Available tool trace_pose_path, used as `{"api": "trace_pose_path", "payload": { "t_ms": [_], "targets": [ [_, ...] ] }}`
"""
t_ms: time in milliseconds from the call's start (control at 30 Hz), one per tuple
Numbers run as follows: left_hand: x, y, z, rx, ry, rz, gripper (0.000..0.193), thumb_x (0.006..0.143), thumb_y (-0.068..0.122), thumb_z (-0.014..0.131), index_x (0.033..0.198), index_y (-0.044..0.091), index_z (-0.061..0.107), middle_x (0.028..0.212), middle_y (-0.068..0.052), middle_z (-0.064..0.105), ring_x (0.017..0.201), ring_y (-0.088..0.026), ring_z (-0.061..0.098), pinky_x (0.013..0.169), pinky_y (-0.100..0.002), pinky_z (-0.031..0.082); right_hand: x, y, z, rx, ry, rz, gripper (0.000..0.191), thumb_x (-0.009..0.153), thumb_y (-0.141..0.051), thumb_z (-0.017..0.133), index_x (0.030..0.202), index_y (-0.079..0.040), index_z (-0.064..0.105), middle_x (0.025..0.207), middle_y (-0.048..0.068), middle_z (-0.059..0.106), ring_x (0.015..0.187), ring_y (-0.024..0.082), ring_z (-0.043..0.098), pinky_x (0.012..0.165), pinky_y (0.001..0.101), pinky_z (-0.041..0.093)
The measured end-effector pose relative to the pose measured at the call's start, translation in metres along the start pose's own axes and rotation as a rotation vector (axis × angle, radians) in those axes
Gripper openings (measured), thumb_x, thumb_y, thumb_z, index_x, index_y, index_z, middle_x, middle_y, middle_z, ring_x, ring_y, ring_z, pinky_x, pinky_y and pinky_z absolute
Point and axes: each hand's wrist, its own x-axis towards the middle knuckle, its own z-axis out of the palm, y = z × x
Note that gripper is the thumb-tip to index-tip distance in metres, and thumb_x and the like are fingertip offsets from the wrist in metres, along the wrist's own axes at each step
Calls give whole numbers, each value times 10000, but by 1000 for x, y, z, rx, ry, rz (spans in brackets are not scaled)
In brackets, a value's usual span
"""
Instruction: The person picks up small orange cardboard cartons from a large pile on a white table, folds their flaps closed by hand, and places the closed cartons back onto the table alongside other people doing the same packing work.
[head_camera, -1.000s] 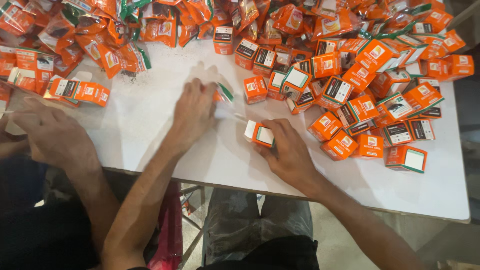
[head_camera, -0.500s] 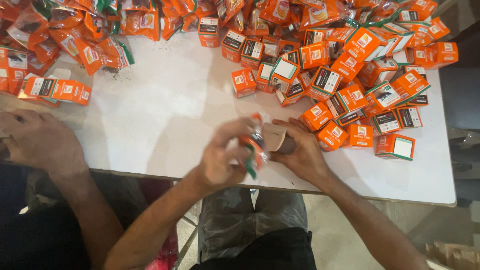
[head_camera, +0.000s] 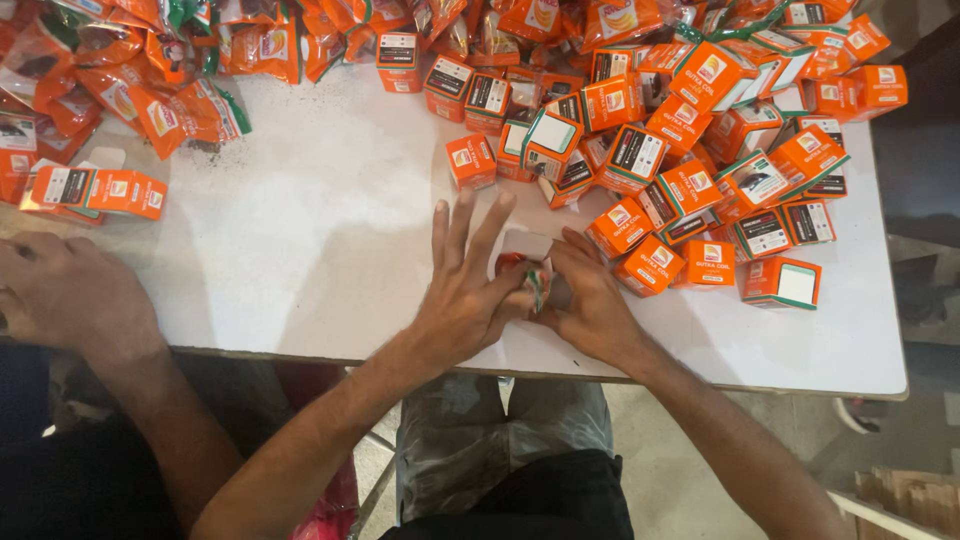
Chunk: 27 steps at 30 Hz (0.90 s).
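White bench (head_camera: 300, 240) fills the view, its far edge heaped with orange pouches (head_camera: 150, 90) and small orange cartons (head_camera: 700, 170). Near the front edge, the left hand (head_camera: 465, 300) and right hand (head_camera: 590, 300) press together, clamped on a small orange packet (head_camera: 528, 275). Another person's hand (head_camera: 65, 295) rests at the left edge.

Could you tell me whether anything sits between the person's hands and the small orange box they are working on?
Nothing visible does. The left hand and the right hand both already touch the small orange box on the white table. The pile of boxes lies beyond it.
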Motion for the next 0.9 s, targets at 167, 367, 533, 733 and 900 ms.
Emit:
{"api": "trace_pose_path", "payload": {
  "t_ms": [167, 367, 533, 733, 900],
  "targets": [
    [8, 12, 15, -117, 109, -290, 316, 920, 205, 742, 1136, 16, 610, 1592, -228, 353, 1406, -492, 447, 1140, -585, 426, 0, -2, -1, -18, 44, -26, 599, 698, -154, 892, 1228, -22, 645, 1375, 200, 596, 1334, 384, 515, 1169, 506, 361],
    [17, -2, 14, -315, -152, -618, 265, 839, 174, 756, 1056, 40, 684, 910, -194, 726, 723, -325, 698, 640, -411, 547, -10, -1, 8, -30, 135, 74, 740, 704, -183, 910, 1310, 33, 545, 1271, 190, 602, 1199, 378, 591, 1001, 463, 480],
    [12, 2, 20, -380, -19, -680, 213, 825, 127, 665, 1021, 49, 694, 885, -169, 733, 689, -293, 725, 640, -394, 566, -17, -3, 11, -61, 217, -65, 571, 805, -116, 857, 1282, -11, 563, 1251, 168, 655, 1144, 362, 681, 973, 432, 548],
    [-3, -12, 13, -589, -127, -578, 385, 860, 168, 679, 1199, 7, 593, 858, -123, 694, 727, -246, 674, 658, -363, 537, -19, -15, 11, -500, 154, -268, 612, 816, -20, 757, 1389, 30, 547, 1279, 254, 630, 1117, 420, 644, 965, 498, 516],
    [-15, -44, 19, -1137, -254, -871, 387, 997, 302, 661, 1196, -29, 683, 918, -109, 701, 784, -210, 650, 701, -355, 540, -18, -18, 13, -461, 138, -223, 639, 811, -23, 755, 1412, 7, 539, 1326, 257, 610, 1143, 429, 631, 971, 493, 514]
  ]
}}
